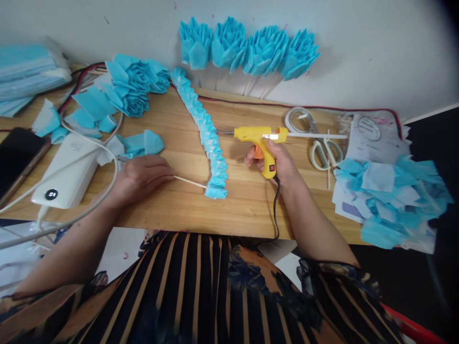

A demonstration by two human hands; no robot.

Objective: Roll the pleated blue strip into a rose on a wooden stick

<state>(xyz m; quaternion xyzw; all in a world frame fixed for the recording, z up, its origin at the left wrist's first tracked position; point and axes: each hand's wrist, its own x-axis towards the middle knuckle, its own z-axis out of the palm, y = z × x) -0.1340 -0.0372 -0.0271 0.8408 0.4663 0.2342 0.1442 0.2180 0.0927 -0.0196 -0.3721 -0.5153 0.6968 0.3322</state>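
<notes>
Between my hands a long folded strip of blue petals (207, 129) lies on the wooden table. My left hand (147, 174) pinches a thin wooden stick (190, 181), whose far end meets the strip near its lower end. In my right hand (274, 160) is a yellow glue gun (256, 134), gripped by its handle. Its nozzle points left toward the strip, a little apart from it. A white glue stick (315, 136) sticks out of the gun's back. Loose blue petals (143, 143) lie just beyond my left hand.
Finished blue flowers (229, 45) on sticks lean along the wall, and more flowers (131, 83) lie at the back left. A white power bank (68, 169) with cables and a phone (21, 157) are at left. Scissors (326, 153), tape (299, 119) and a petal pile (390, 191) are at right.
</notes>
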